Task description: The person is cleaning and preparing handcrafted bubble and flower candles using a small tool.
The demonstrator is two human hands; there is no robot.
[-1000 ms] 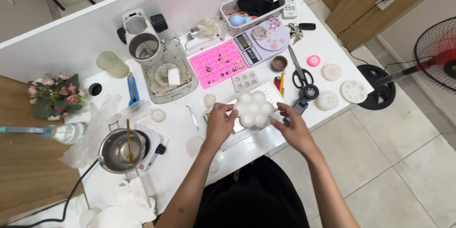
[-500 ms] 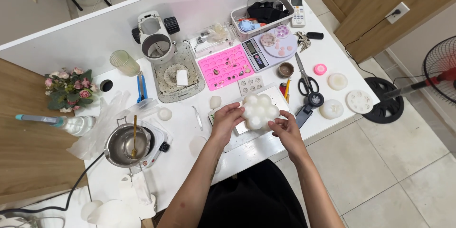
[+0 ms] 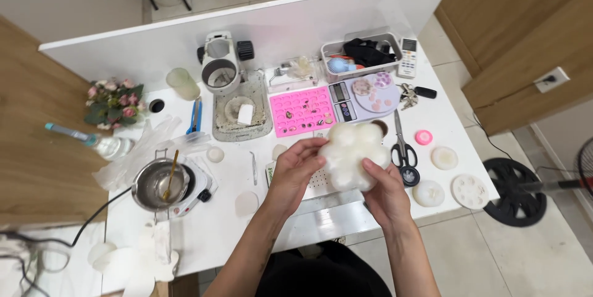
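— Up it comes! Half a second ago that white flower-shaped mould [image 3: 355, 155] sat low over the white table [image 3: 210, 235]; now both hands have lifted it clear, closer to the camera, its lobed underside tipped toward the viewer.

— And the grip?

— Two-handed. Left hand [image 3: 295, 170] curls around the mould's left edge, fingers together and pressed against the rim. Right hand [image 3: 383, 192] cups it from below and from the right, thumb lying across the lower lobe, the other fingers wrapped behind and out of sight. Both are clamped on the mould.

— What's underneath?

— It hovers above a small perforated white board [image 3: 318, 179] near the table's front edge. Just right of it lie black-handled scissors [image 3: 401, 152], and beyond those some round white casts [image 3: 444, 157]. Behind sits a pink silicone tray [image 3: 301, 110] beside a digital scale [image 3: 343, 101].

— And off to the left?

— A steel pot [image 3: 157, 184] rests on a little hotplate, a stick standing in it, well apart from the hands. Tweezers [image 3: 253, 167] lie between pot and left hand.
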